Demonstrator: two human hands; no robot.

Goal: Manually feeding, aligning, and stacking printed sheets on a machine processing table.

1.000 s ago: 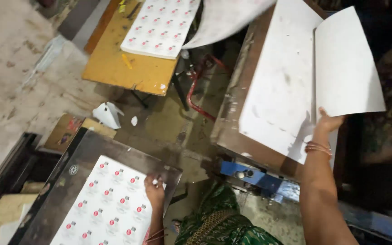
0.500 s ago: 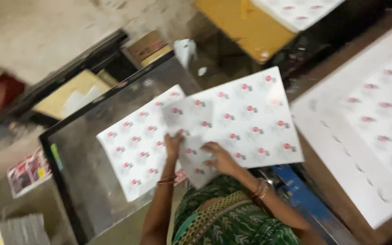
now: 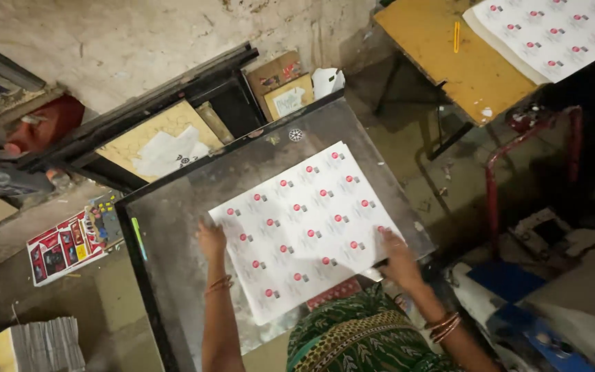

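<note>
A white sheet printed with rows of small red marks [image 3: 304, 224] lies flat on a grey metal table [image 3: 173, 227]. My left hand [image 3: 211, 239] rests with its fingers on the sheet's left edge. My right hand [image 3: 397, 256] presses on the sheet's lower right corner. Both hands touch the sheet from the near side and lie flat rather than gripping.
A yellow wooden table [image 3: 466, 65] at the upper right carries a stack of the same printed sheets [image 3: 552, 31]. A red metal frame [image 3: 531, 148] stands at the right. Cardboard pieces [image 3: 280, 86] and a board [image 3: 163, 145] lean behind the table. A paper stack [image 3: 43, 344] sits lower left.
The view has swung left from the right-hand machine to the grey table. The sheet carried in my right hand now lies flat on the stack, both hands at its edges.
</note>
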